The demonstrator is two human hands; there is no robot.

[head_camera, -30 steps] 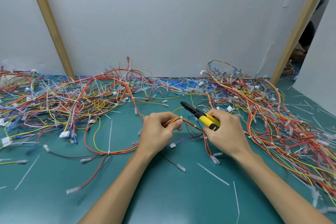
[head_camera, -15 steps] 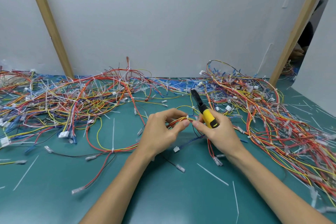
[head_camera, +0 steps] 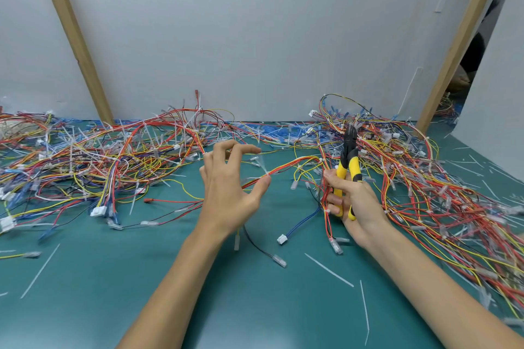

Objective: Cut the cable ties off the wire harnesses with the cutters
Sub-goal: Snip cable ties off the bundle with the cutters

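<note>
1. Two hands, between cuts: my left hand [head_camera: 229, 187] is spread loose, thumb touching the red harness [head_camera: 295, 164], centre.
2. My right hand [head_camera: 351, 201] grips the cutters [head_camera: 348, 161], nose up.
3. Next I should pinch beside its white tie [head_camera: 264, 168], then snip.

No legible text or labels.

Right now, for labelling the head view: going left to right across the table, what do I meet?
Left wire heap, left hand, white connector on the blue wire, right hand gripping the cutters, right wire heap.
</note>
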